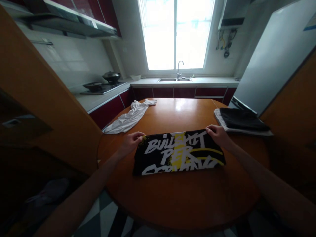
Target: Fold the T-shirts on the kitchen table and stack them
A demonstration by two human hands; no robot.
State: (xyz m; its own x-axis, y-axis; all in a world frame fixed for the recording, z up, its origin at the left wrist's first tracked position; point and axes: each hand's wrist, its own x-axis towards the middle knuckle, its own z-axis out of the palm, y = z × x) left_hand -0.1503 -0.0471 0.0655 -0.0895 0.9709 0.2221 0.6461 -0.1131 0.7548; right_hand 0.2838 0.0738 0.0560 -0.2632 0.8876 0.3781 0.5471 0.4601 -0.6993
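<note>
A black T-shirt with white lettering and yellow patches is folded into a wide rectangle over the middle of the wooden table. My left hand pinches its far left corner. At the far right corner, my right hand grips the cloth between thumb and fingers. The far edge looks stretched straight between both hands; whether it is lifted off the table I cannot tell. A crumpled white garment lies at the table's far left. Folded dark and white clothes are stacked at the right edge.
Beyond the table is a counter with a sink and faucet under a bright window. A stove with a lidded pan stands at the left. The fridge rises close to the right side, and a wooden door panel flanks the left.
</note>
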